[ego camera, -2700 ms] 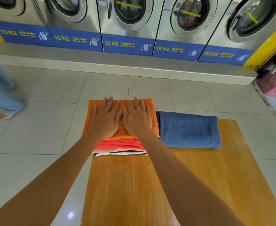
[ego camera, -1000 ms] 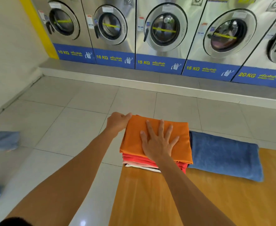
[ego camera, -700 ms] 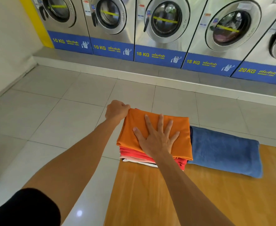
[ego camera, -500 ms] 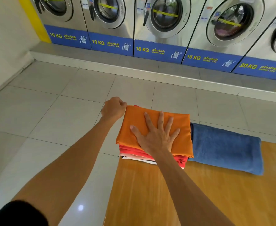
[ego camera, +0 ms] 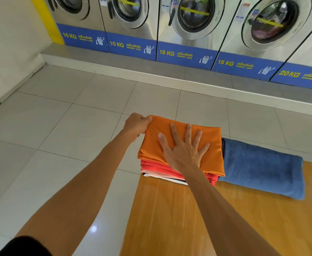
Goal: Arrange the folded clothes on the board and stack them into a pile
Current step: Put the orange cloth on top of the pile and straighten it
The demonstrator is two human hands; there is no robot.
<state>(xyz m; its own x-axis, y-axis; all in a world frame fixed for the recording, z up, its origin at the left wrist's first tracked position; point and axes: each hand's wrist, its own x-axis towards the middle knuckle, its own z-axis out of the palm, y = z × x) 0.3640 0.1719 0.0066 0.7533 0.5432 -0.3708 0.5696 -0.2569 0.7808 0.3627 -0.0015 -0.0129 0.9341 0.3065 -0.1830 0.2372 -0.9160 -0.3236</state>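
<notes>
A pile of folded clothes (ego camera: 157,169) sits at the far left corner of the wooden board (ego camera: 225,218), with a folded orange garment (ego camera: 212,150) on top and red, pink and white layers under it. My left hand (ego camera: 135,125) pinches the orange garment's far left corner. My right hand (ego camera: 183,148) lies flat on top of the orange garment, fingers spread. A folded blue towel (ego camera: 262,167) lies on the board right beside the pile.
Pale floor tiles (ego camera: 59,126) surround the board on the left and beyond it. A row of steel washing machines (ego camera: 194,21) on a raised step (ego camera: 151,71) lines the back. A cream wall (ego camera: 7,52) stands at the left.
Earlier both hands lay flat on the orange garment; the left one has moved to its far left corner and gripped it. A person at the left has left the view.
</notes>
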